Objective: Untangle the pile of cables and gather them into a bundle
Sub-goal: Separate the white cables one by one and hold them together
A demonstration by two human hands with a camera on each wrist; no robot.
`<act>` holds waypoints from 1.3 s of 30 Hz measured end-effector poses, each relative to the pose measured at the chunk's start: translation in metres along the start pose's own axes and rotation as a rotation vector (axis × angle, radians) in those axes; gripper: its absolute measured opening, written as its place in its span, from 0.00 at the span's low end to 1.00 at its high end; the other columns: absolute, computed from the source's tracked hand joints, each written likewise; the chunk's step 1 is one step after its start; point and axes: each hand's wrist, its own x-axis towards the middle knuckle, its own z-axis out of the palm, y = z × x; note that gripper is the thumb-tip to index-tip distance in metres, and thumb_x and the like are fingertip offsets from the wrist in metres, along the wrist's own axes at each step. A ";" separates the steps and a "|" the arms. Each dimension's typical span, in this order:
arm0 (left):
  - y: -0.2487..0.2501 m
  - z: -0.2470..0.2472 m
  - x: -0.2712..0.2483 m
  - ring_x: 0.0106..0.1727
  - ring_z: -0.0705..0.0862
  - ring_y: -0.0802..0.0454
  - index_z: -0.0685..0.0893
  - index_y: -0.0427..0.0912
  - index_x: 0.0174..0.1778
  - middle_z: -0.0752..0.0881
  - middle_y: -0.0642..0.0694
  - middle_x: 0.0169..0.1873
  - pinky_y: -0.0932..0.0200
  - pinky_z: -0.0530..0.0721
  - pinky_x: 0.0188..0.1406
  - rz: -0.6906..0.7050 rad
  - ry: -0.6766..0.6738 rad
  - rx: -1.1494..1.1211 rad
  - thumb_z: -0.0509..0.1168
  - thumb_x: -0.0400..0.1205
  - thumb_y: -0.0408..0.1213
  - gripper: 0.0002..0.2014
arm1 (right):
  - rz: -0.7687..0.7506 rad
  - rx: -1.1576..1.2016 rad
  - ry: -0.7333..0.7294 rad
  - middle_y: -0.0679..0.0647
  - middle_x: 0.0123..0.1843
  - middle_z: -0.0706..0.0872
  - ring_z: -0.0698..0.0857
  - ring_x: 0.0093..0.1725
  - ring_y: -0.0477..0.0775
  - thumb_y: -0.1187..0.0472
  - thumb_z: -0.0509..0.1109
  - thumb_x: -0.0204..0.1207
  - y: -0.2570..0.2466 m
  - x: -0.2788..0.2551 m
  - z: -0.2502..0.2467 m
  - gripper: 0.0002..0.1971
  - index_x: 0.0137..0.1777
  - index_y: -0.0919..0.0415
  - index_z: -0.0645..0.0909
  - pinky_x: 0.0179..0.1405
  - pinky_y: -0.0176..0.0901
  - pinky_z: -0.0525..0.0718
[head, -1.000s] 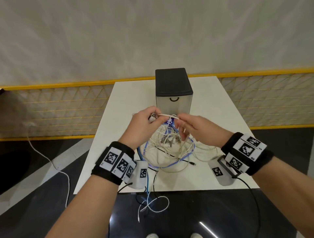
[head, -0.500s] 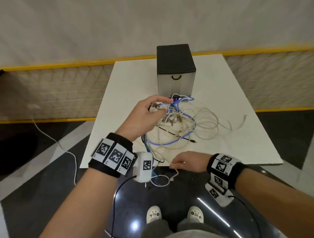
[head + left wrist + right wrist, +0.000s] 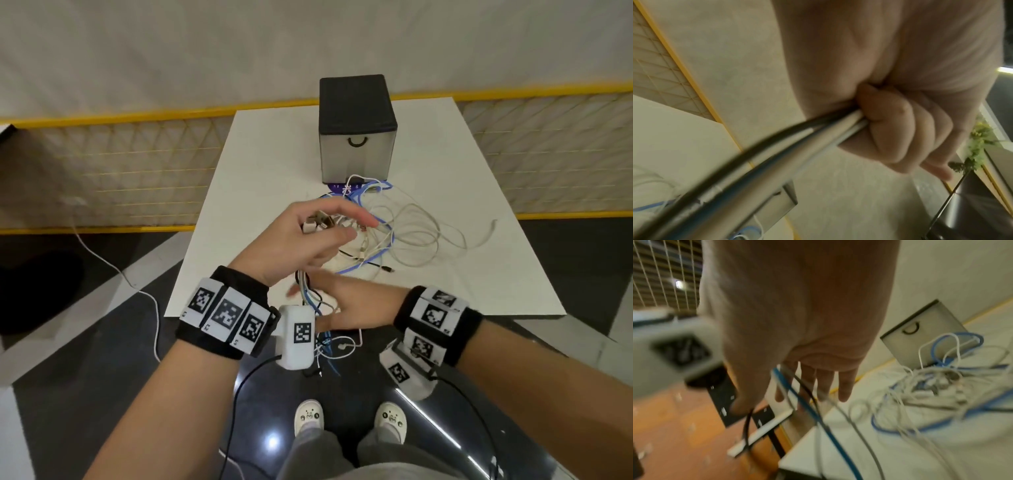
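Observation:
A tangle of white, blue and black cables (image 3: 404, 236) lies on the white table (image 3: 274, 144) in front of a box. My left hand (image 3: 318, 236) hovers over the pile's left side and grips a bunch of cable ends with plugs. In the left wrist view its fingers (image 3: 900, 129) curl round several black, white and blue cables (image 3: 777, 154). My right hand (image 3: 335, 305) reaches left under the left wrist at the table's front edge. Its straight fingers (image 3: 826, 382) touch the blue, black and white strands (image 3: 797, 395) that hang over the edge.
A black-topped grey box (image 3: 356, 137) with a handle stands at the back of the table, cable loops against its front. A loose white cable (image 3: 113, 270) trails on the dark floor at the left. A yellow-railed mesh fence (image 3: 120, 154) runs behind the table.
The right hand left the top of the pile, dropped to the table's front edge, then moved left and up to the hanging strands. The left hand kept its hold on the cable ends.

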 end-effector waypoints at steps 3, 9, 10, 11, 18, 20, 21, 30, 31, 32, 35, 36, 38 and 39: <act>0.003 -0.004 0.000 0.20 0.55 0.55 0.87 0.44 0.54 0.60 0.56 0.19 0.64 0.54 0.21 0.052 0.090 -0.044 0.61 0.87 0.27 0.11 | 0.139 0.058 -0.050 0.60 0.56 0.83 0.82 0.56 0.60 0.52 0.61 0.84 0.016 -0.001 0.034 0.15 0.61 0.62 0.71 0.59 0.45 0.78; -0.011 0.000 -0.009 0.20 0.55 0.54 0.89 0.44 0.49 0.61 0.55 0.19 0.64 0.54 0.22 0.030 0.227 -0.088 0.62 0.85 0.27 0.12 | 0.201 0.088 -0.135 0.46 0.44 0.80 0.79 0.41 0.36 0.62 0.72 0.77 0.029 -0.014 0.046 0.15 0.58 0.52 0.71 0.46 0.24 0.76; -0.012 0.001 -0.009 0.20 0.55 0.55 0.89 0.45 0.49 0.60 0.55 0.19 0.64 0.54 0.22 0.032 0.238 -0.098 0.61 0.85 0.27 0.12 | 0.198 0.068 -0.145 0.42 0.42 0.78 0.78 0.39 0.32 0.62 0.74 0.76 0.029 -0.014 0.044 0.16 0.56 0.46 0.71 0.44 0.21 0.74; -0.011 0.002 -0.009 0.20 0.54 0.54 0.89 0.45 0.49 0.60 0.55 0.19 0.64 0.54 0.22 0.034 0.245 -0.102 0.61 0.85 0.27 0.12 | 0.198 0.038 -0.141 0.40 0.43 0.78 0.78 0.40 0.30 0.60 0.74 0.76 0.029 -0.015 0.043 0.17 0.54 0.42 0.71 0.46 0.18 0.72; -0.004 -0.001 -0.010 0.19 0.55 0.56 0.88 0.44 0.48 0.61 0.56 0.18 0.64 0.53 0.21 0.045 0.287 -0.091 0.60 0.86 0.25 0.14 | 0.357 -0.002 -0.164 0.63 0.57 0.86 0.84 0.57 0.62 0.51 0.63 0.83 0.026 -0.013 0.048 0.17 0.65 0.61 0.74 0.66 0.56 0.79; -0.004 -0.003 -0.011 0.20 0.55 0.56 0.88 0.44 0.48 0.61 0.56 0.18 0.64 0.53 0.21 0.042 0.303 -0.097 0.60 0.86 0.25 0.13 | 0.399 0.081 -0.157 0.63 0.57 0.86 0.86 0.56 0.61 0.49 0.66 0.81 0.029 -0.014 0.050 0.20 0.67 0.60 0.73 0.63 0.56 0.82; -0.004 -0.002 -0.011 0.20 0.55 0.55 0.88 0.44 0.48 0.61 0.56 0.18 0.64 0.53 0.21 0.038 0.304 -0.097 0.60 0.86 0.25 0.13 | 0.397 0.065 -0.150 0.61 0.57 0.86 0.86 0.56 0.59 0.47 0.70 0.78 0.028 -0.015 0.049 0.23 0.68 0.58 0.73 0.63 0.57 0.82; -0.017 0.019 -0.011 0.19 0.59 0.58 0.86 0.39 0.50 0.68 0.59 0.15 0.66 0.59 0.19 -0.028 0.310 -0.003 0.61 0.86 0.27 0.09 | 0.095 0.046 -0.001 0.44 0.80 0.61 0.59 0.78 0.37 0.51 0.86 0.57 -0.015 -0.012 0.013 0.57 0.82 0.50 0.54 0.77 0.29 0.55; -0.018 0.021 -0.011 0.18 0.60 0.59 0.86 0.39 0.50 0.70 0.60 0.14 0.67 0.60 0.19 -0.035 0.319 0.014 0.61 0.86 0.26 0.08 | 0.076 0.061 -0.033 0.42 0.80 0.61 0.58 0.78 0.35 0.52 0.87 0.57 -0.022 -0.012 0.008 0.57 0.81 0.51 0.55 0.77 0.27 0.54; -0.020 0.022 -0.011 0.18 0.61 0.60 0.85 0.38 0.51 0.73 0.61 0.14 0.68 0.61 0.19 -0.038 0.331 0.032 0.61 0.86 0.26 0.08 | 0.078 0.089 -0.068 0.41 0.79 0.61 0.58 0.78 0.34 0.54 0.87 0.57 -0.028 -0.012 0.005 0.56 0.81 0.51 0.55 0.77 0.27 0.54; -0.024 0.021 -0.011 0.17 0.68 0.65 0.85 0.35 0.52 0.77 0.66 0.17 0.74 0.64 0.21 -0.030 0.362 0.055 0.60 0.87 0.26 0.08 | 0.103 0.241 -0.011 0.43 0.76 0.71 0.68 0.75 0.36 0.54 0.83 0.65 -0.030 -0.008 -0.002 0.41 0.76 0.54 0.65 0.77 0.31 0.62; -0.023 0.021 -0.011 0.19 0.72 0.68 0.85 0.35 0.53 0.77 0.67 0.17 0.75 0.66 0.24 -0.031 0.374 0.067 0.61 0.87 0.27 0.08 | 0.079 0.269 0.050 0.47 0.72 0.77 0.73 0.72 0.39 0.55 0.79 0.70 -0.028 -0.005 -0.001 0.31 0.71 0.58 0.71 0.75 0.33 0.68; -0.024 0.023 -0.010 0.22 0.74 0.70 0.86 0.39 0.52 0.77 0.68 0.18 0.71 0.66 0.31 -0.032 0.402 0.063 0.61 0.87 0.29 0.08 | 0.021 0.256 0.140 0.55 0.59 0.86 0.82 0.60 0.41 0.59 0.67 0.81 -0.025 0.002 0.005 0.13 0.61 0.67 0.77 0.66 0.36 0.76; -0.023 0.023 -0.010 0.22 0.73 0.68 0.86 0.41 0.51 0.76 0.66 0.18 0.68 0.65 0.31 -0.029 0.417 0.043 0.62 0.87 0.30 0.08 | 0.016 0.234 0.171 0.56 0.52 0.86 0.83 0.54 0.36 0.60 0.61 0.85 -0.022 0.006 0.011 0.11 0.57 0.69 0.77 0.60 0.33 0.77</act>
